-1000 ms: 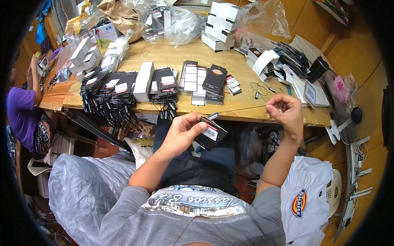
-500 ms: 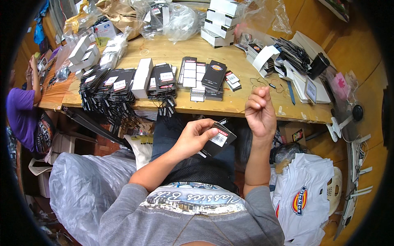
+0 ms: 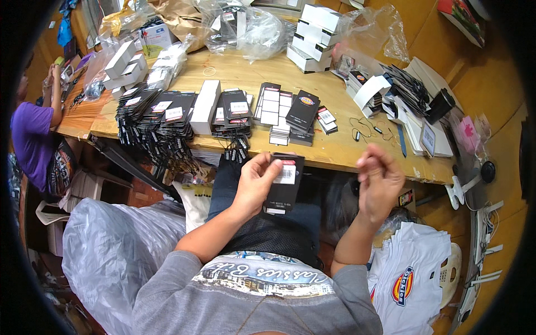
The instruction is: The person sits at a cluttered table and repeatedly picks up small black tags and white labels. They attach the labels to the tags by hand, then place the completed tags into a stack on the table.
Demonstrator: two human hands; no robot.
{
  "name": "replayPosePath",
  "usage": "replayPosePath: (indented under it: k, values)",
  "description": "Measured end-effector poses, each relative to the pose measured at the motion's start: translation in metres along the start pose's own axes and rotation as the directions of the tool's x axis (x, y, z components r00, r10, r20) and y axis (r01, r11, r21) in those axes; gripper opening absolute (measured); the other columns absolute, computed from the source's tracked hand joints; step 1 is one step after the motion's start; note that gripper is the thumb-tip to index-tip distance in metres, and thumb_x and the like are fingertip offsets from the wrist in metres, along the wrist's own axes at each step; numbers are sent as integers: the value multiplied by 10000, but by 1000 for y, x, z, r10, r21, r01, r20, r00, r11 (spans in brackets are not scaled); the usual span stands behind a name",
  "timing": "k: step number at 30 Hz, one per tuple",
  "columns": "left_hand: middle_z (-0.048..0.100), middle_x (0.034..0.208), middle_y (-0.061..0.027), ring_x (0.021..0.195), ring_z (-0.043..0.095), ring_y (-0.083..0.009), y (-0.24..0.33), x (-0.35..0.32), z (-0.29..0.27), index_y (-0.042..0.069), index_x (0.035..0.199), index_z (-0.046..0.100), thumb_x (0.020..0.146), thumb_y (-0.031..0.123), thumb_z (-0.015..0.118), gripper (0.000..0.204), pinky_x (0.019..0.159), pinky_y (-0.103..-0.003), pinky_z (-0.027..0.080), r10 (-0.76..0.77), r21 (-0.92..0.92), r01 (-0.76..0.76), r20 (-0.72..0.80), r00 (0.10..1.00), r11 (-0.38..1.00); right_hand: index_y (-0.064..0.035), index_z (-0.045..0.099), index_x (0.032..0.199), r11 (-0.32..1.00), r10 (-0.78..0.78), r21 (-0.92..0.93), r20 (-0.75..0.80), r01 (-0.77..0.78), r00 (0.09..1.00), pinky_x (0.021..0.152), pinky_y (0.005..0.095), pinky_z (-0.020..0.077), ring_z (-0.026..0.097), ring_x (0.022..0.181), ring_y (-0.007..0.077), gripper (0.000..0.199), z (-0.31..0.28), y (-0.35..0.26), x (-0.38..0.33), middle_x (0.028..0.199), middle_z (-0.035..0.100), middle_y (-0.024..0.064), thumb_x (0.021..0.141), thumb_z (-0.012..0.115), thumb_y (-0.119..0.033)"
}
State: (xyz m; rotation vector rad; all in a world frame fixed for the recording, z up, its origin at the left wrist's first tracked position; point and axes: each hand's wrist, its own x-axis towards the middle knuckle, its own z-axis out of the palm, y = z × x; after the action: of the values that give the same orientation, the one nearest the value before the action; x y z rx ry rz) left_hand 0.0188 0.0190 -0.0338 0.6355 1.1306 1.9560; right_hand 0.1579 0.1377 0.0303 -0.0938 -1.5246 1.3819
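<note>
Held upright in my left hand (image 3: 258,181) are black hang tags (image 3: 285,190), the front one bearing a white barcode sticker and a red strip. The thumb presses on their face, and a white edge shows at the bottom. My right hand (image 3: 381,181) is raised to the right, just off the table's front edge, its fingers curled but smeared by motion. Whether anything is between those fingers cannot be made out. Beyond it, thin black string loops (image 3: 363,129) with small black ends lie on the wooden table (image 3: 234,70).
Stacks of black tags (image 3: 302,111) and strung tags (image 3: 167,114) line the table's front edge beside a long white box (image 3: 205,107). Further back stand white boxes (image 3: 312,36). White shirts (image 3: 410,273) lie at lower right, a plastic-wrapped bundle (image 3: 111,257) at lower left. A person in purple (image 3: 36,134) sits left.
My right hand has lowered and moved right, away from the string loops. My left hand has turned the tags from tilted to upright. A second string end now shows on the table.
</note>
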Motion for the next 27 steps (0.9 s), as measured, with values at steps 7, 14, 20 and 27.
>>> replayPosePath:
  k: [7, 14, 20, 27]
  values:
    - [530, 904, -84, 808, 514, -87, -8, -2, 17, 13, 984, 386, 875, 142, 353, 172, 714, -221, 421, 163, -119, -164, -19, 986, 979, 41, 573, 862, 951, 292, -156, 166, -267, 942, 515, 170, 409, 510, 554, 67, 134, 37, 45, -34, 745, 597, 69, 729, 564, 23]
    - [538, 934, -74, 858, 502, -91, -5, -6, 10, -14, 1031, 423, 821, 33, 436, 216, 770, -222, 399, 155, -43, -152, 74, 985, 987, 44, 568, 792, 952, 301, -84, 89, -294, 949, 488, 150, 386, 481, 530, 44, 83, 38, 49, -28, 662, 562, 25, 723, 586, 1]
    - [591, 820, -62, 725, 533, -72, 3, -7, 7, -32, 889, 557, 743, 12, 565, 153, 670, -199, 433, 172, 82, -162, -132, 976, 983, 35, 563, 755, 944, 292, -178, 63, -277, 954, 496, 149, 366, 455, 538, 34, 65, 33, 35, -19, 656, 541, 2, 721, 594, -12]
    - [602, 788, -45, 679, 525, -49, 2, -9, 8, -15, 908, 580, 705, 1, 597, 204, 618, -177, 433, 354, 368, -294, -108, 929, 882, 25, 535, 711, 934, 256, -281, 99, -220, 962, 465, 139, 323, 421, 542, 7, 47, 33, 43, -23, 649, 502, -17, 710, 582, 17]
